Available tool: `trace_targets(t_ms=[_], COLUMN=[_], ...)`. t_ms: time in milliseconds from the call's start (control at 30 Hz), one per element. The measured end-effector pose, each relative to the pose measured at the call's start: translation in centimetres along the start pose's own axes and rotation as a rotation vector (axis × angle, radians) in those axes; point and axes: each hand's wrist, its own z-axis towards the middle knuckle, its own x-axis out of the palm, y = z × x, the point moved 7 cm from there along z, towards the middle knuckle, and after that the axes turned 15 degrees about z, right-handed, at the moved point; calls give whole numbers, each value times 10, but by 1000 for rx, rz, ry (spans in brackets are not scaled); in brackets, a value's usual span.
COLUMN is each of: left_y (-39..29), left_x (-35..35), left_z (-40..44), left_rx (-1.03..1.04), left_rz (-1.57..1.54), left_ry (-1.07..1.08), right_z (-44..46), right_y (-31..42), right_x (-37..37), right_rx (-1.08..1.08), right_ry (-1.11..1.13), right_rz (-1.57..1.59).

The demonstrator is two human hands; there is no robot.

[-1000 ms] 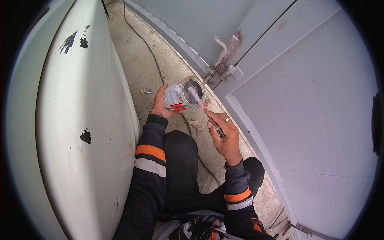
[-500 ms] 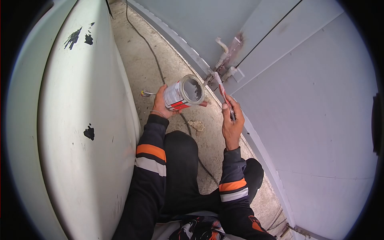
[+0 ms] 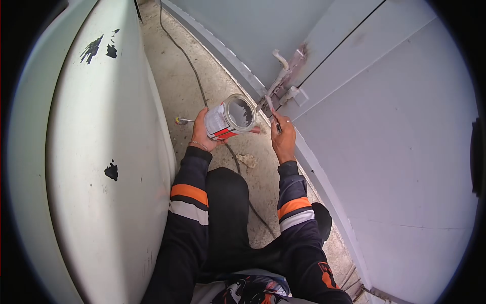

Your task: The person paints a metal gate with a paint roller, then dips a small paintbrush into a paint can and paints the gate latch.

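Observation:
My left hand (image 3: 200, 134) is wrapped round an open paint can (image 3: 216, 123), which tilts so that the grey paint inside shows. In my right hand (image 3: 285, 143) is a paintbrush (image 3: 271, 107), its far end up against the metal door latch (image 3: 277, 83). The latch is partly coated in light grey, with rusty brown patches around its upper end. My right fingers partly hide the brush handle.
A grey metal door (image 3: 374, 131) rises on the right. To the left is a curved pale panel (image 3: 111, 213) with black chipped spots. A dark cable (image 3: 190, 58) crosses the concrete floor, near a small stone-like lump (image 3: 247, 160) and a thin yellow-ended tool (image 3: 183, 120).
My right hand has moved up and slightly left, bringing the brush from beside the latch to its lower part. The can in my left hand has barely shifted.

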Motion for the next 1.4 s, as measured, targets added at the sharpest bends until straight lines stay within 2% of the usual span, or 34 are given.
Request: trace_targets(t_ms=[33, 133, 300, 567, 700, 833, 933, 1033, 1133, 1267, 1400], left_y=[0, 0, -4, -2, -4, -4, -4, -5, -4, -2, -2], left_x=[0, 1, 4, 5, 4, 6, 7, 8, 8, 6, 7], left_z=[1, 0, -3, -2, -5, -5, -3, -9, -7, -3, -2], left_rx=[-6, 7, 23, 16, 36, 27, 51, 33, 4, 9, 0], left_rz=[-10, -7, 22, 8, 2, -12, -11, -22, -25, -36, -27], left_ry=[-1, 11, 26, 3, 28, 18, 95, 25, 36, 55, 66], right_z=[0, 17, 16, 3, 6, -12, -5, 17, 11, 0, 10], right_y=[-18, -29, 15, -55, -30, -48, -69, -58, -39, -58, -49], right_x=[11, 14, -16, 47, 23, 44, 56, 39, 25, 38, 29], right_rx=[26, 65, -125, 127, -50, 57, 63, 112, -61, 17, -52], right_ry=[64, 63, -134, 65, -102, 30, 13, 5, -72, 117, 35], right_rz=[-65, -150, -89, -89, -88, -113, -110, -118, -104, -98, -144])
